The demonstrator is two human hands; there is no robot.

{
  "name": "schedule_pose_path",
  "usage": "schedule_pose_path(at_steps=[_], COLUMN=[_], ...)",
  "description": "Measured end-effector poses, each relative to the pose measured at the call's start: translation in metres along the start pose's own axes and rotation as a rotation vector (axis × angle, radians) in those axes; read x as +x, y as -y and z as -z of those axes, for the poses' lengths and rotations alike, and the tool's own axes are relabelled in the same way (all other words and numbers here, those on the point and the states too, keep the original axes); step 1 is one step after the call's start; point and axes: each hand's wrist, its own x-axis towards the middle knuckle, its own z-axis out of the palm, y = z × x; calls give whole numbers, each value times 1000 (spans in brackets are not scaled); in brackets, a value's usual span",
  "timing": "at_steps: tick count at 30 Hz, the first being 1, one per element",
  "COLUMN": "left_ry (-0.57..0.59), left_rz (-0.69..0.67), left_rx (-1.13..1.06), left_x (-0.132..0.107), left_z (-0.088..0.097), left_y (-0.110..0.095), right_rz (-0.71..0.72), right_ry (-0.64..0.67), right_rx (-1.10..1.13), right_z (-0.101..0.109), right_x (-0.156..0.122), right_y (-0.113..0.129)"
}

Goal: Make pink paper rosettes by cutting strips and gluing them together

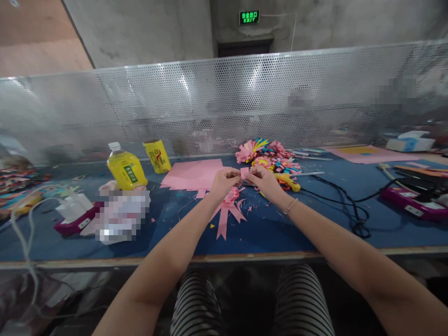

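A small piece of pink paper is pinched between my two hands above the blue table. My left hand grips its left side and my right hand its right side, fingers closed on both. Below them lies a pink paper bow with notched ribbon tails, partly hidden by my left hand. Pink scraps surround it. Just right of my right hand rests an orange and yellow tool, perhaps a glue gun or scissors; its kind is unclear. Behind my hands sits a heap of pink, yellow and blue paper flowers.
Pink paper sheets lie left of my hands, near a yellow can and a bottle of yellow liquid. Purple power strips with black cable stand at right. A perforated metal screen closes the back.
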Motion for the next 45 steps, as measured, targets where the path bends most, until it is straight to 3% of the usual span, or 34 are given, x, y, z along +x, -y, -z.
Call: schedule_pose_path(at_steps=[13, 34, 45], left_ry=[27, 32, 20], left_rz=[-96, -158, -95], left_rx=[114, 194, 102], left_x=[-2, -1, -2], left_z=[-1, 0, -3], left_y=[-2, 2, 0], right_rz=[-40, -26, -15], right_ry=[3, 44, 48], right_rx=[240, 131, 108], right_z=[-2, -1, -2], right_x=[3, -2, -3], right_y=[-8, 4, 5])
